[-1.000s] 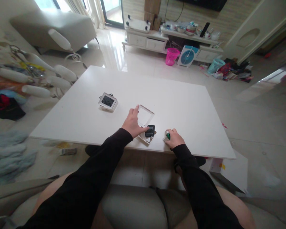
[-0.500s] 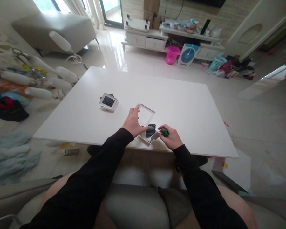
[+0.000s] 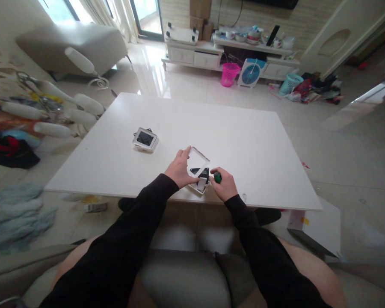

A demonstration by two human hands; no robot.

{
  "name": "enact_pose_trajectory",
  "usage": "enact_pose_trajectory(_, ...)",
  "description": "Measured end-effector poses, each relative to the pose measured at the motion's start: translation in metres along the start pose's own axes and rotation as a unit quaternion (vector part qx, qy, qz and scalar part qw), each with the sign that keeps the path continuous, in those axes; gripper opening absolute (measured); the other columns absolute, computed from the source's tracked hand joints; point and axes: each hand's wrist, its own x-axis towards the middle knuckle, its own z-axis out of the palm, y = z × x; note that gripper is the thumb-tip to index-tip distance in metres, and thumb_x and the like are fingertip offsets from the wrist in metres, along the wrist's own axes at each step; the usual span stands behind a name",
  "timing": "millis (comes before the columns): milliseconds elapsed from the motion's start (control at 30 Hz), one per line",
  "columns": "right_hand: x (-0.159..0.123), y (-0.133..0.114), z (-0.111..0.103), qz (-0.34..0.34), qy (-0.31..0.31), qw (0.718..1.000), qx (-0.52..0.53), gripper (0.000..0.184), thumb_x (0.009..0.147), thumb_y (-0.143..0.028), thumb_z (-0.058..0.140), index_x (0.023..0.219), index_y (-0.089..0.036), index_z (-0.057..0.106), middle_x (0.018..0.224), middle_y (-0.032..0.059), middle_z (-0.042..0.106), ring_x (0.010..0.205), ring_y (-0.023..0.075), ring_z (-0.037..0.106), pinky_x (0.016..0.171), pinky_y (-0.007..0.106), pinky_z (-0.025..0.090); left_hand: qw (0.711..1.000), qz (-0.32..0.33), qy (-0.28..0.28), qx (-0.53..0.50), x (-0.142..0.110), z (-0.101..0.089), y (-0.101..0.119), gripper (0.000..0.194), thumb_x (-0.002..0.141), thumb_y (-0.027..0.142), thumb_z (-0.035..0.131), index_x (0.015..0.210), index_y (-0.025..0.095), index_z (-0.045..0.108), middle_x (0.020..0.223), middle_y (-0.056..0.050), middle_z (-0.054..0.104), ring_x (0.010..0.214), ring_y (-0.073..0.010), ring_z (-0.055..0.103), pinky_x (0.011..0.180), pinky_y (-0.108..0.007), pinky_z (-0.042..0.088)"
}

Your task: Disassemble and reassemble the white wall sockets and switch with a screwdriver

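Observation:
My left hand (image 3: 177, 170) is closed on a thin white rectangular frame (image 3: 206, 160), gripping its left side with thumb and fingers. Beneath the frame, near the table's front edge, sits an open white box (image 3: 201, 191) with a flat black part (image 3: 205, 172) in it. My right hand (image 3: 225, 185) is wrapped round a green screwdriver handle (image 3: 217, 177), just right of the box; where the tip lies is hard to make out. Farther left stands a similar white box with a dark screen (image 3: 145, 137).
All this lies on a white table (image 3: 250, 141). A small clear item (image 3: 244, 196) is at its front edge. White lamp arms (image 3: 89, 103) reach close to the table's left side. Beyond stand a pink basket (image 3: 229, 75) and a blue fan (image 3: 251, 73).
The frame, in my left hand, has come down and nearer, over the box. My right hand with the screwdriver has shifted slightly left. A white flap by the box now lies farther left.

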Motion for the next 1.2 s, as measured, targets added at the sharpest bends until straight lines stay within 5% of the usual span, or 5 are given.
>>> enact_pose_trajectory(167, 0.004, -0.006, -0.012, 0.136, 0.019, 0.968, 0.212, 0.035, 0.08, -0.049, 0.072, 0.099, -0.019, 0.068, 0.086, 0.0037, 0.073, 0.051, 0.0138, 0.063, 0.053, 0.03, 0.054, 0.994, 0.077, -0.073, 0.023, -0.005, 0.0, 0.007, 0.111, 0.058, 0.022, 0.085, 0.154, 0.019, 0.03, 0.125, -0.013, 0.053, 0.114, -0.0316, 0.06, 0.1, -0.049, 0.057)
enact_pose_trajectory(267, 0.003, -0.008, -0.016, 0.13, -0.018, 0.958, 0.256, 0.042, 0.075, -0.05, 0.08, 0.102, -0.018, 0.071, 0.086, 0.0039, 0.074, 0.051, 0.0131, 0.063, 0.052, 0.03, 0.054, 0.988, 0.098, -0.101, 0.057, -0.007, 0.006, 0.012, 0.103, 0.062, 0.02, 0.082, 0.152, 0.018, 0.032, 0.126, -0.015, 0.054, 0.118, -0.0348, 0.06, 0.103, -0.052, 0.054)
enact_pose_trajectory(667, 0.0, -0.002, -0.022, -0.01, -0.017, 1.0, -0.02, 0.01, 0.085, -0.027, 0.065, 0.085, -0.022, 0.073, 0.079, 0.0011, 0.075, 0.076, 0.0183, 0.067, 0.077, 0.03, 0.049, 0.979, 0.052, -0.177, 0.083, -0.007, 0.008, 0.005, 0.082, 0.071, 0.012, 0.071, 0.147, 0.018, 0.041, 0.124, -0.013, 0.057, 0.122, -0.0323, 0.059, 0.106, -0.049, 0.051)
enact_pose_trajectory(900, -0.002, 0.005, -0.008, -0.01, -0.047, 0.998, -0.044, 0.011, 0.085, -0.024, 0.062, 0.088, -0.022, 0.073, 0.085, 0.0024, 0.075, 0.082, 0.0204, 0.069, 0.081, 0.032, 0.049, 0.964, -0.021, -0.223, 0.144, -0.005, 0.002, -0.008, 0.078, 0.069, 0.013, 0.071, 0.143, 0.014, 0.046, 0.127, -0.015, 0.06, 0.122, -0.0324, 0.061, 0.107, -0.045, 0.05)
enact_pose_trajectory(1200, 0.001, 0.018, -0.002, 0.012, 0.017, 0.999, -0.049, 0.017, 0.079, -0.021, 0.062, 0.093, -0.02, 0.071, 0.1, 0.0075, 0.073, 0.096, 0.0233, 0.067, 0.092, 0.038, 0.051, 0.919, -0.123, -0.306, 0.216, -0.008, 0.002, 0.002, 0.058, 0.082, 0.026, 0.069, 0.133, 0.008, 0.051, 0.129, -0.022, 0.067, 0.124, -0.032, 0.065, 0.102, -0.037, 0.051)
